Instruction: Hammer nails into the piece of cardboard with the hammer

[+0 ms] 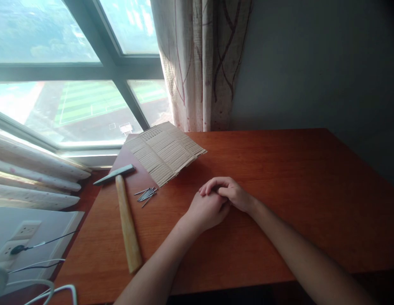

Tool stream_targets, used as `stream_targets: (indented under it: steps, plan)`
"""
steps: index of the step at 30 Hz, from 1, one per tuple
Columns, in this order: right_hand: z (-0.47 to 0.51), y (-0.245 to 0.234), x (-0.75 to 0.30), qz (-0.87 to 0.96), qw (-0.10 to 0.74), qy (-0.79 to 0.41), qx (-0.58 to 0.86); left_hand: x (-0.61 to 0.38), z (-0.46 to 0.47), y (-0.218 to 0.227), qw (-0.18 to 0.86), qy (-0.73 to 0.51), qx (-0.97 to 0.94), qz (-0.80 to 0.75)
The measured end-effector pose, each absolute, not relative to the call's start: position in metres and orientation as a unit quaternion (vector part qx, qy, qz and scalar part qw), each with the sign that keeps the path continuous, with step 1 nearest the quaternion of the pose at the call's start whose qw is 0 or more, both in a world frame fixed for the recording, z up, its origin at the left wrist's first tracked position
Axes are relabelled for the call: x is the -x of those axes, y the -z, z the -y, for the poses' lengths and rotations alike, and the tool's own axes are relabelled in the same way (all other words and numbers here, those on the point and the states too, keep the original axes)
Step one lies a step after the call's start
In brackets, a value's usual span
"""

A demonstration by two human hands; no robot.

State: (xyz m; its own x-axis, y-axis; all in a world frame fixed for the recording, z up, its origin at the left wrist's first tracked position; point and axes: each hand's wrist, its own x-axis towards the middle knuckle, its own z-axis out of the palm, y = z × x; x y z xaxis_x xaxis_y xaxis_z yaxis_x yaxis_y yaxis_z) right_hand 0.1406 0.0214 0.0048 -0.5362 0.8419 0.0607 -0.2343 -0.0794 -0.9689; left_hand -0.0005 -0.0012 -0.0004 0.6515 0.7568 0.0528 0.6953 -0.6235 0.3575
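Brownish-red table (273, 169) next to a window (47, 34), patterned curtain (197, 63) behind, dim wall (311, 63) to the right. Wall socket (27, 228) with plug and cables, lower left.

Both hands meet over the near-middle of the table. Left hand (208, 209) is underneath, fingers mostly hidden, so can't tell if clenched or closed around anything. Right hand (233, 190) lies over it, fingers curled loosely across its back; no object visible in either, palms not shown.

Nails (147, 194): small loose bunch left of the hands, apart from them, just beside the cardboard's near corner. Probably light, stiff, slick, pointed; pinch one mid-shank, away from the tip.

Hammer (124, 212): left of the nails, flat on the table, head pointing away, butt near the left forearm. Likely head-heavy, rigid; wooden handle should grip well, best held on its lower half.

Cardboard (166, 152): beyond the nails, toward the window, one patch of small holes near its far edge. Right edge seems slightly raised, shadow below. Looks light, bendy, creasable; take it by opposite edges, clear of the fold lines.
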Motion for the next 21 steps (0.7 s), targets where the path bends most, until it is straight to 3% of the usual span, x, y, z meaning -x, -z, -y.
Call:
stream_targets:
  steps: [21]
  plan:
    - [-0.0211, -0.0032, -0.1412, 0.552, 0.391, -0.683, 0.274, 0.0010, 0.0015, 0.0029, 0.147, -0.107, -0.894, -0.411]
